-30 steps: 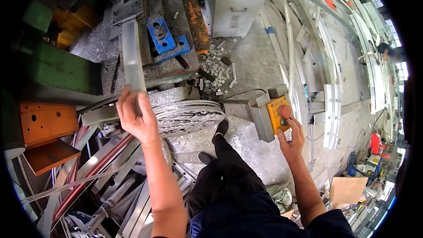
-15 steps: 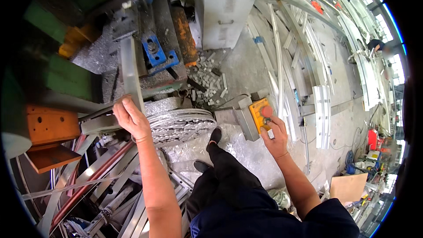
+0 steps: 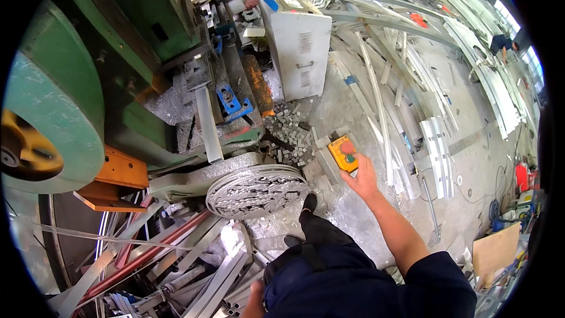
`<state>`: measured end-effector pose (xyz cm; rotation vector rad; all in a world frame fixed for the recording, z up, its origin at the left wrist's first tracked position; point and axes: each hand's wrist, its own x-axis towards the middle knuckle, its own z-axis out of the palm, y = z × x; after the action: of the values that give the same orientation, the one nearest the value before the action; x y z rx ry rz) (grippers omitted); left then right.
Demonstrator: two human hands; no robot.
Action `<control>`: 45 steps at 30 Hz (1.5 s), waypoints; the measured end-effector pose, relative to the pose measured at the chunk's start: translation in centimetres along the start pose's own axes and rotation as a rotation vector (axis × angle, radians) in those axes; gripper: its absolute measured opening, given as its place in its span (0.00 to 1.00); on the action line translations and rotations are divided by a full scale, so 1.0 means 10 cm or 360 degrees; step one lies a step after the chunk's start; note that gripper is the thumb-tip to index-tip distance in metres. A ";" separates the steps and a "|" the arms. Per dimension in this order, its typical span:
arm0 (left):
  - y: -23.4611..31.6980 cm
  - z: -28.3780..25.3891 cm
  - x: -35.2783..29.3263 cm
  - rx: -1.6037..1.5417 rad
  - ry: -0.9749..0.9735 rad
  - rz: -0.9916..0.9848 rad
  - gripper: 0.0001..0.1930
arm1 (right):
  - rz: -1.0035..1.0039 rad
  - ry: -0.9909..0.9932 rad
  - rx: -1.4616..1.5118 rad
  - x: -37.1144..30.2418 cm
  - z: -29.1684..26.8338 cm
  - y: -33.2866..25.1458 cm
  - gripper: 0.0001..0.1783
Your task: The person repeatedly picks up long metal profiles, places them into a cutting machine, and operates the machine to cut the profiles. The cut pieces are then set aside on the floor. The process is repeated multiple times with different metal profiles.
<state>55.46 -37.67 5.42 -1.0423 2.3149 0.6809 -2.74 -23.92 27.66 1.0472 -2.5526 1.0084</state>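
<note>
My right hand (image 3: 362, 178) is at a yellow push-button box (image 3: 341, 152) with a red button and a green button. Its thumb lies along the box's near edge, and the fingers curl over its right side by the green button. At the lower edge, beside my dark trousers, only a blurred part of my left hand (image 3: 255, 299) shows; its fingers are hidden. A flat metal bar (image 3: 210, 132) lies on the bed of a green machine (image 3: 132, 123), its near end sticking out toward me. Blue clamps (image 3: 228, 100) sit right of the bar.
A grey cabinet (image 3: 300, 53) stands beyond a heap of small metal offcuts (image 3: 285, 129). Below the machine is a round, ridged tub (image 3: 257, 191) full of metal scraps. Long scrap profiles (image 3: 218, 285) pile up at lower left. More profiles (image 3: 435, 153) lie on the right floor.
My left hand has let go of the metal bar and drawn back to the lower edge. The view has shifted, showing more of the green machine. My right hand stays at the button box.
</note>
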 end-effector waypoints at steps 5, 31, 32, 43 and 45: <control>-0.01 0.27 -0.59 -0.0317 -0.0091 -0.0232 0.23 | 0.0019 -0.0015 -0.0007 -0.06 0.00 0.12 0.31; 0.29 -0.58 -0.16 -0.1142 0.0005 -0.0528 0.20 | 0.0017 0.0043 0.0026 -0.10 0.11 0.13 0.31; 0.31 -0.63 -0.13 -0.1162 -0.0035 -0.0591 0.19 | 0.0022 0.0027 0.0028 -0.11 0.11 0.14 0.31; 0.24 -0.98 0.63 -0.1518 -0.0006 -0.0505 0.15 | 0.0028 0.0027 -0.0013 -0.08 0.09 0.09 0.31; 0.23 -0.97 0.67 -0.1564 0.0014 -0.0488 0.16 | -0.0005 0.0041 -0.0028 -0.09 0.10 0.12 0.30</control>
<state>47.45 -45.86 8.97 -1.7383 1.7067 1.7404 -2.83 -23.53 25.92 1.0268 -2.5341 0.9900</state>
